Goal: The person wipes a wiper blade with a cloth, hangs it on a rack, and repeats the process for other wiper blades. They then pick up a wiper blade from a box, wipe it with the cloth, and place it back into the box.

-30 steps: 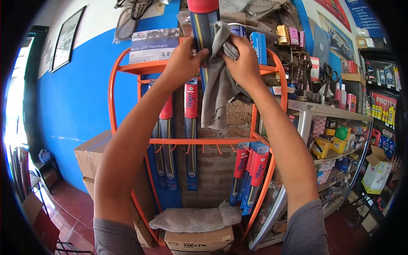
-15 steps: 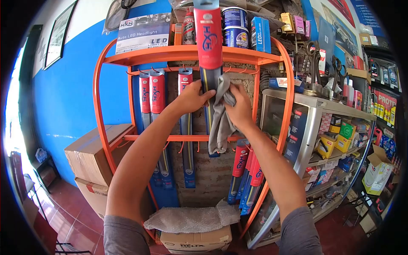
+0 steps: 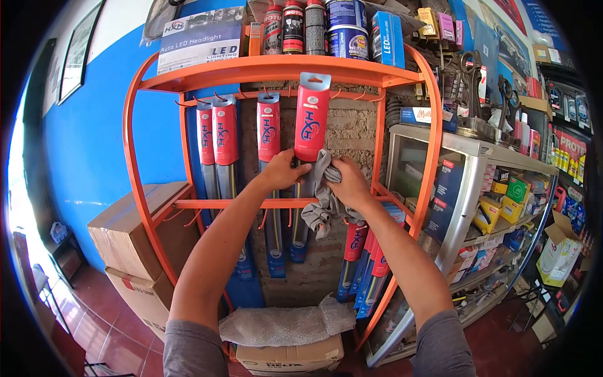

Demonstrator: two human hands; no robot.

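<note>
A long wiper blade pack (image 3: 313, 119) with a red sleeve stands upright in front of the orange rack (image 3: 251, 69). My left hand (image 3: 282, 171) is closed on the pack just below the red part, thumb across its front. A crumpled grey cloth (image 3: 319, 210) is bunched in my right hand (image 3: 350, 183), at the pack's right edge, its lower end hanging down. To the left, similar wiper blade packs (image 3: 268, 129) hang from the upper hooks. More wiper blade packs (image 3: 355, 245) hang lower right.
Spray cans (image 3: 293, 28), grease tins (image 3: 347, 41) and an LED headlight box (image 3: 201, 41) stand on the top shelf. Bubble wrap (image 3: 286, 323) lies on a carton (image 3: 292, 357) below. A glass cabinet (image 3: 468, 169) flanks the right, stacked cartons (image 3: 125, 232) the left.
The wiper blade pack has come down from over the top shelf, its top now near the upper hooks. Both hands and the cloth have moved lower with it.
</note>
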